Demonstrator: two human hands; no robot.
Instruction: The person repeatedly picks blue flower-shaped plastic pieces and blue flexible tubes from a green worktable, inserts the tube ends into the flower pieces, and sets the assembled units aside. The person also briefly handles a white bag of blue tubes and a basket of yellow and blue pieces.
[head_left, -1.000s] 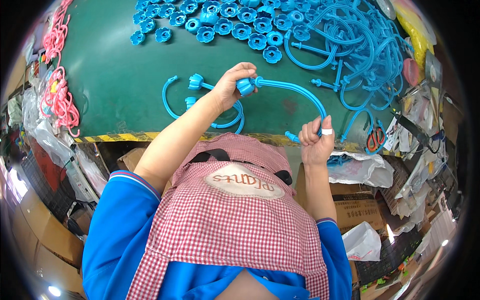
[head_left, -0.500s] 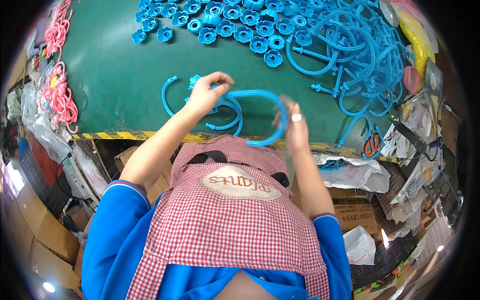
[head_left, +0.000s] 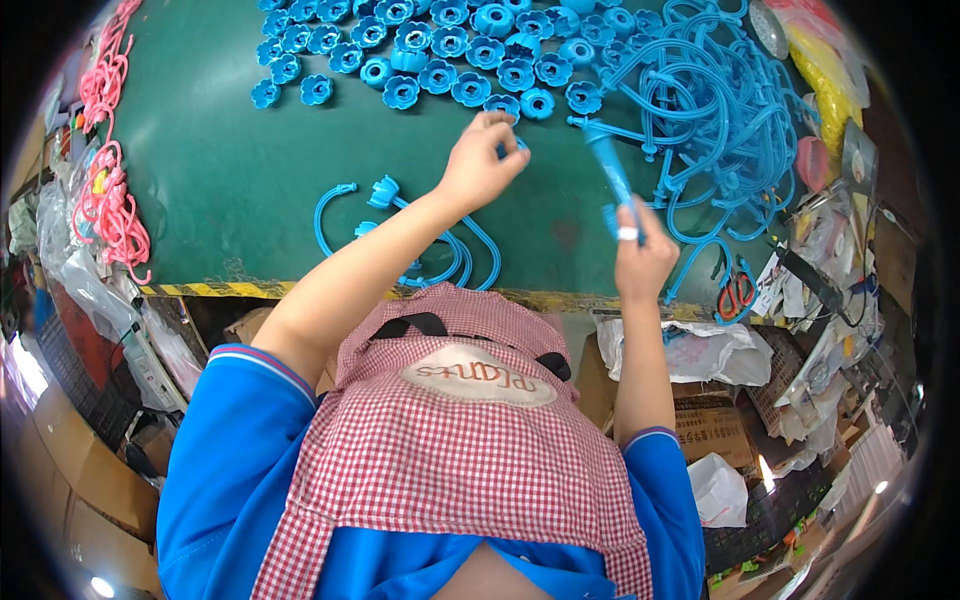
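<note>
Beside the heap of blue tubes on a green bench, a worker's right hand grips a blue tube, fingers wrapped around it and thumb pressed up along it, the tube's far end blurred and pointing at the heap's near-left edge. A firm hold low on the tube, as here, would likely steady its springy length, while pinching nearer the tip should give finer control. Left of the heap, the left hand hangs with fingers curled toward the thumb, just short of a scalloped blue cup; blue shows between the digits, but whether it is gripped cannot be told. A light pinch by the cup's sides would probably keep its centre clear. Farther left of the heap and nearer the worker lie curved blue tubes.
</note>
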